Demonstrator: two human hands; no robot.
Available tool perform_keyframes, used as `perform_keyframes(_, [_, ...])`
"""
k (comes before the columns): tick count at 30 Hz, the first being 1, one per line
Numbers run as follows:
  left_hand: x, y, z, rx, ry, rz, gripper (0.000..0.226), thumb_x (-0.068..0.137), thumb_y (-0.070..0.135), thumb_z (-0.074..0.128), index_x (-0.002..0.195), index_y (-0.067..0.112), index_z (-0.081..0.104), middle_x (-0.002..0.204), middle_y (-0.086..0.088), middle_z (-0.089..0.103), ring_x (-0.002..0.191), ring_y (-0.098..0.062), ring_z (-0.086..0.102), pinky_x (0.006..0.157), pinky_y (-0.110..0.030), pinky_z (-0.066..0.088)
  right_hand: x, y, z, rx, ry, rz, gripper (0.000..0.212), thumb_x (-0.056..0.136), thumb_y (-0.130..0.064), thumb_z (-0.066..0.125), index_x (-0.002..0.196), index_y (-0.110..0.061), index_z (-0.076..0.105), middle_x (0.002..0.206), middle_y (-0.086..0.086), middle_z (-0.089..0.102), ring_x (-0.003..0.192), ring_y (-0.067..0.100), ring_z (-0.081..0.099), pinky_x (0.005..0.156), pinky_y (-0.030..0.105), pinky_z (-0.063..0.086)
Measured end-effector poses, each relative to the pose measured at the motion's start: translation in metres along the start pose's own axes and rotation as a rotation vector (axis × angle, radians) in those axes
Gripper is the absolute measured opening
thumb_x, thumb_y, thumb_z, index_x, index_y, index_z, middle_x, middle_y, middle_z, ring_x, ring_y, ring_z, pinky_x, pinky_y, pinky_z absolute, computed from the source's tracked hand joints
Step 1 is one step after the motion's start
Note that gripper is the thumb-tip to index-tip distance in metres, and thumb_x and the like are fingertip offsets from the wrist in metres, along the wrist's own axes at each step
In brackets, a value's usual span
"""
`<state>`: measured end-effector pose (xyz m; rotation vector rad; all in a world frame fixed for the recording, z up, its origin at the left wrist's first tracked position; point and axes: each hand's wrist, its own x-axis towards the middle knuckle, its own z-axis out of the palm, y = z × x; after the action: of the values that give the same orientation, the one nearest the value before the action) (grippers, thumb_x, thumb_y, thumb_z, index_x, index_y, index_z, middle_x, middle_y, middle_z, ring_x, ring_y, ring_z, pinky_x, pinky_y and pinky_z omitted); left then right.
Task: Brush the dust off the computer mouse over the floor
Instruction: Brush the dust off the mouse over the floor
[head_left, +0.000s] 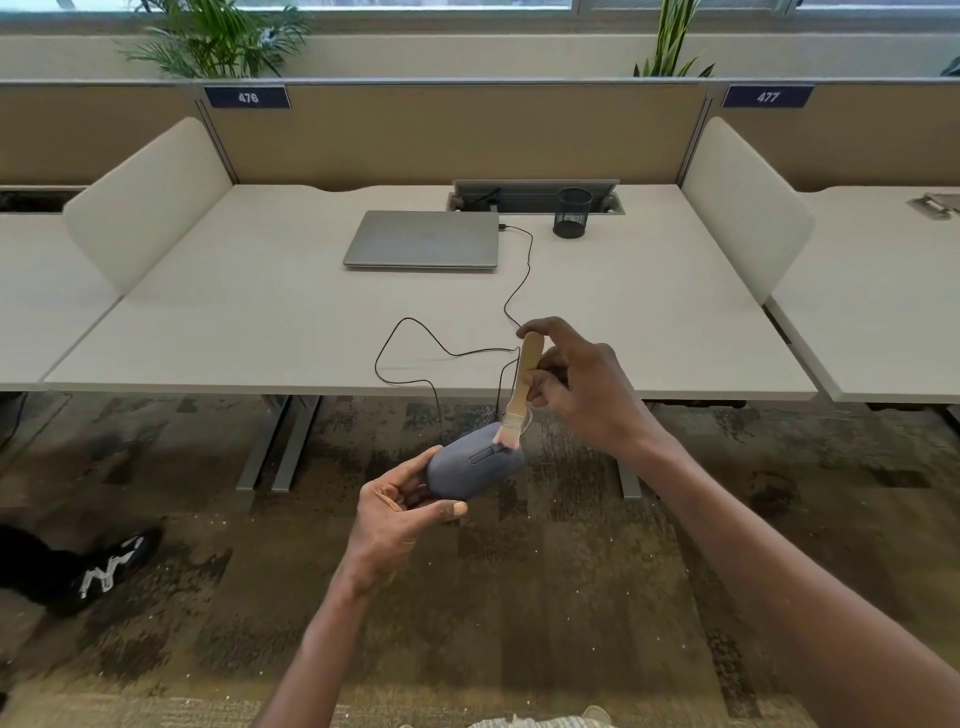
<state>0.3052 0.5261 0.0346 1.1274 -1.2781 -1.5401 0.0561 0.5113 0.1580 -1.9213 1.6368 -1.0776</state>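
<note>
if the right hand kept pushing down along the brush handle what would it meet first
Most likely the grey-blue computer mouse: the right hand points the wooden-handled brush down, bristles already on it.

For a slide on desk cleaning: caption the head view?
Left hand holds a grey mouse over carpet while right hand brushes it with a wooden brush.

The single head-worn camera looked forward and down, hands close at 6 o'clock, desk (260, 322) farther off at 12 o'clock.
</note>
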Motion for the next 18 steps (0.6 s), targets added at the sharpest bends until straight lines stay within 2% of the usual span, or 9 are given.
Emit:
perform_keyframes(5, [-0.003, -0.001, -0.002, -0.016, 0.015, -0.008, 0.080, 0.058, -0.007, 0.084, 0.133, 0.005, 0.060, 0.115, 0.001, 0.077, 0.110, -0.018, 0.073, 0.078, -0.022, 0.061, -0.005, 0.003, -0.001, -0.116, 0.075, 0.009, 0.041, 0.097, -0.003, 0.061, 0.133, -0.018, 0.049, 0.089, 0.009, 0.072, 0.074, 0.021, 0.071, 0.069, 0.039, 0.061])
perform_keyframes(9, [-0.005, 0.001, -0.001, -0.021, 0.011, 0.002, 0.082, 0.057, -0.005, 0.083, 0.135, 0.001, 0.059, 0.113, 0.001, 0.078, 0.107, -0.016, 0.073, 0.077, -0.022, 0.061, -0.005, 0.000, -0.002, -0.008, 0.094, 0.028, 0.042, 0.095, -0.004, 0.065, 0.132, -0.016, 0.049, 0.089, 0.007, 0.074, 0.074, 0.017, 0.074, 0.071, 0.039, 0.063])
perform_keyframes(14, [-0.011, 0.003, 0.000, -0.012, 0.008, 0.003, 0.083, 0.057, -0.004, 0.083, 0.135, 0.003, 0.058, 0.110, 0.006, 0.078, 0.103, -0.012, 0.074, 0.073, -0.021, 0.061, -0.011, 0.004, -0.002, -0.072, 0.100, 0.039, 0.034, 0.096, -0.005, 0.062, 0.125, -0.017, 0.048, 0.086, 0.007, 0.071, 0.074, 0.024, 0.072, 0.068, 0.046, 0.061])
perform_keyframes(18, [-0.013, 0.004, -0.001, -0.017, 0.007, 0.005, 0.083, 0.057, -0.002, 0.084, 0.135, 0.004, 0.058, 0.111, 0.009, 0.078, 0.106, -0.012, 0.073, 0.078, -0.022, 0.061, -0.014, 0.006, -0.004, -0.025, 0.112, 0.056, 0.032, 0.095, -0.006, 0.063, 0.120, -0.020, 0.048, 0.086, 0.004, 0.072, 0.074, 0.021, 0.073, 0.069, 0.045, 0.062])
